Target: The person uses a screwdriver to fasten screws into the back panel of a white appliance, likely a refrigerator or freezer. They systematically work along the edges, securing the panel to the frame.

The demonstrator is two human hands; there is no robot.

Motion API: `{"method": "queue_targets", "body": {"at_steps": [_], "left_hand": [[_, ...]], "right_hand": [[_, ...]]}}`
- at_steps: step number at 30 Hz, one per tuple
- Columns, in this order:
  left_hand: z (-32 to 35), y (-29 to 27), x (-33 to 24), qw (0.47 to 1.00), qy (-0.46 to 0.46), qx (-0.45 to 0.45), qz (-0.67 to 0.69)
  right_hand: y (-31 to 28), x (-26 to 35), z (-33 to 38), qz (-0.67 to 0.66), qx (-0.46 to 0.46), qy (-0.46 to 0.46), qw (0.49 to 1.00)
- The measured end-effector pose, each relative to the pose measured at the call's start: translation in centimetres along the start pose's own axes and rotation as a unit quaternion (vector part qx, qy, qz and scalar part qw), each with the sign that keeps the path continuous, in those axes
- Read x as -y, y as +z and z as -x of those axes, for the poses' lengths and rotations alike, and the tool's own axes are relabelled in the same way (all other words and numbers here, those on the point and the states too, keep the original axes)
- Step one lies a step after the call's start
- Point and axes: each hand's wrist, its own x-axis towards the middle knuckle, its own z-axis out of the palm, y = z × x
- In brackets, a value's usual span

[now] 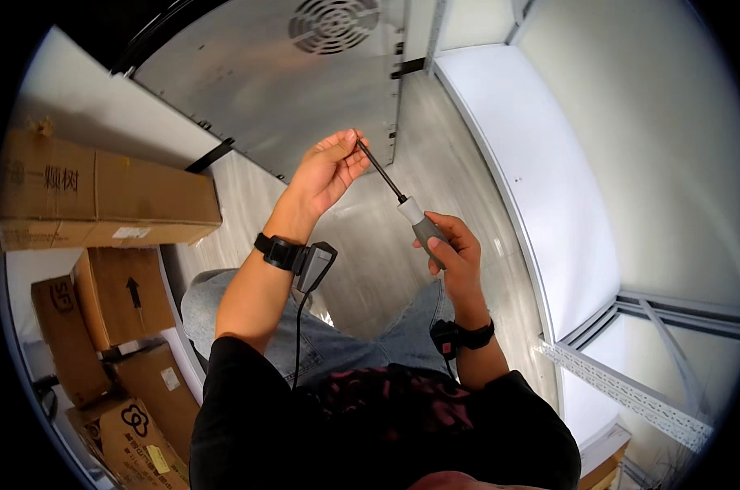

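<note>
A screwdriver (420, 220) with a grey handle and a long dark shaft slants across the middle of the view, its tip up and to the left. Around the handle, the fingers of my right hand (458, 253) are closed. My left hand (331, 170) pinches at the far end of the shaft, by the tip. Whether a small screw sits between those fingertips is too small to make out. Beyond my left hand stands a metal panel (264, 90) with a round slotted vent (335, 23).
Cardboard boxes (129, 192) are stacked along the left on shelving. To the right runs a long white shelf (533, 180) with a perforated metal frame (631, 392) nearer me. Below my hands lies a pale wood-look floor (366, 269). A black cable (298, 335) hangs from my left wrist device.
</note>
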Motion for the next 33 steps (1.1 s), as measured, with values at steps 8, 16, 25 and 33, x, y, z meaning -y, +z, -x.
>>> {"method": "queue_targets", "body": {"at_steps": [8,16,25,33], "left_hand": [[3.6,-7.3,-3.0,0.990,0.011,-0.102,-0.099],[5.3,-14.1,-5.3,0.983,0.027,-0.178,-0.027],[3.9,-17.1,-6.4,0.973,0.024,-0.229,-0.036],[3.3,-17.5,-7.3,0.971,0.033,-0.224,-0.074]], "right_hand": [[6.5,-1.6,-1.6,0.067,0.032,0.055,0.996],[13.4,-5.5,-2.5,0.110,0.111,0.028,0.987],[20.7,-10.5,-2.4,0.034,0.078,0.071,0.994],[22.7,-10.6,-2.5,0.049,0.050,0.059,0.996]]}}
